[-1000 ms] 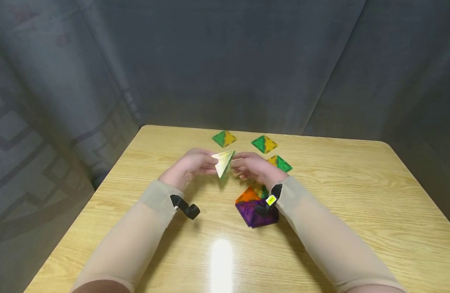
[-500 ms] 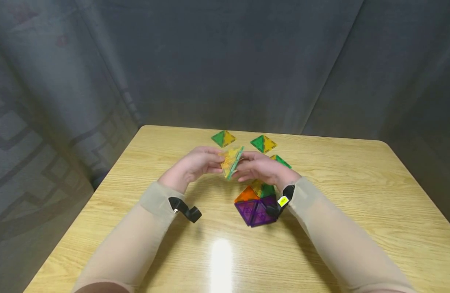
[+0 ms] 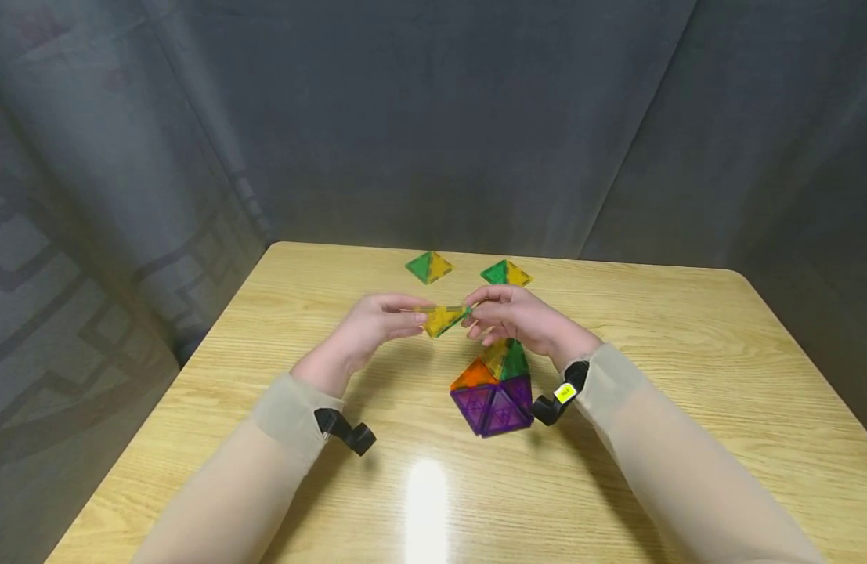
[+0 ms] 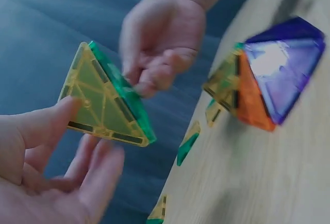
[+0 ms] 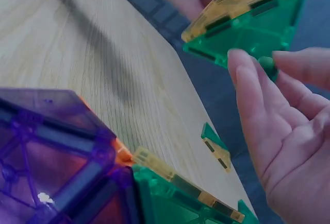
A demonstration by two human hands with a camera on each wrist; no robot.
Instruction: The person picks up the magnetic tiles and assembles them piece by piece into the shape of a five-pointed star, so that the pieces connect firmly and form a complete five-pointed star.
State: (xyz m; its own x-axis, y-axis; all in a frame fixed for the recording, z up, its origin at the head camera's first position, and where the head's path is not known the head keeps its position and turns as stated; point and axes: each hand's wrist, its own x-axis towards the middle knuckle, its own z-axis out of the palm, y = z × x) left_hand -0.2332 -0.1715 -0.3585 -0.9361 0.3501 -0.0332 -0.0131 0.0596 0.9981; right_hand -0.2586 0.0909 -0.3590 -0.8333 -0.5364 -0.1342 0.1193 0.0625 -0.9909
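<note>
In the head view both hands are raised over the table's middle with a joined pair of see-through triangular magnetic tiles between them. My left hand (image 3: 366,329) pinches the yellow triangular tile (image 4: 100,98) by its near corner, thumb on its face. The fingers and thumb of my right hand (image 3: 521,317) grip a corner of the green triangular tile (image 5: 247,28). The two tiles meet along one edge, at an angle. Below the right hand stands a raised cluster of joined tiles, with purple tiles (image 3: 491,409), an orange tile (image 3: 474,376), a yellow tile (image 3: 495,357) and a green tile (image 3: 515,360).
Two flat green-and-yellow tile pairs lie near the table's back edge, a left pair (image 3: 429,267) and a right pair (image 3: 507,272). The wooden table (image 3: 687,376) ends at a grey curtain (image 3: 433,141). Wrist cameras hang beneath both wrists.
The held pair has tilted from steep to nearly level. My right hand has shifted right and now grips the green tile's corner. Another pair on the table is now hidden behind that hand.
</note>
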